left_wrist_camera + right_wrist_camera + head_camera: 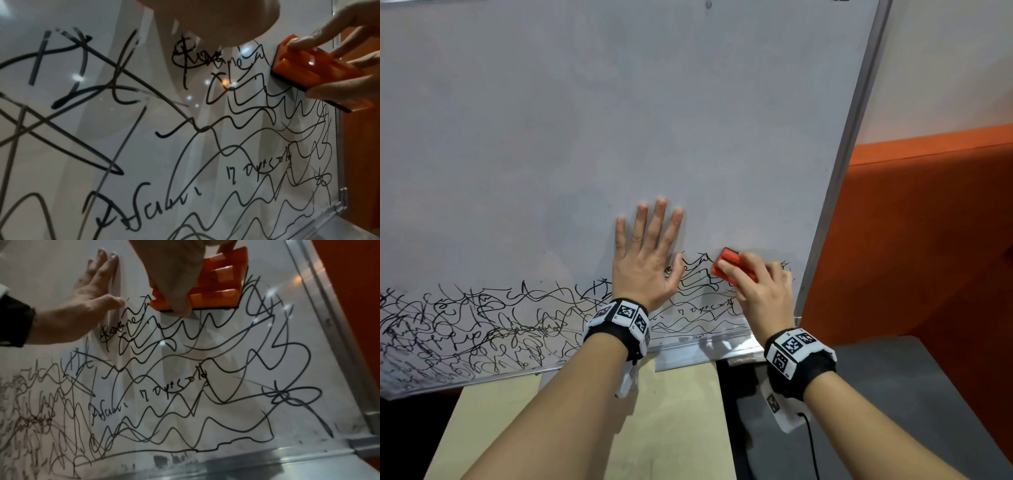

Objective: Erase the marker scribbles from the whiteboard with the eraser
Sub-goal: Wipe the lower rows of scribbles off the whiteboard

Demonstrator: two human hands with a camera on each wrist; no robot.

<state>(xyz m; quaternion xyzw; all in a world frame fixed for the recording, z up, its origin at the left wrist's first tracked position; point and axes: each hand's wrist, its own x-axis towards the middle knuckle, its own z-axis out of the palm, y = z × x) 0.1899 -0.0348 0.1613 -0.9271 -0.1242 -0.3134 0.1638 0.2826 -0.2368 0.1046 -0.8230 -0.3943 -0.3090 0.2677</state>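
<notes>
Now right hand (pixel 760 287) holds eraser (pixel 726 265) near whiteboard (pixel 619 120) edge

We see a white whiteboard (pixel 619 120) with tangled black marker scribbles (pixel 465 329) banding its lower edge inside a silver-grey frame (pixel 856 137). The eraser (pixel 727 265) is orange-red with a black felt base, and behind stands an orange wall panel (pixel 911 240). Both wristbands (pixel 619 322) are black, carrying black-and-white square-patterned tags.

The glossy, smooth whiteboard (pixel 236 353) has a brushed metal frame (pixel 852 144), and the eraser (pixel 222 282) at 3 o'clock looks like shiny ridged orange plastic.
</notes>
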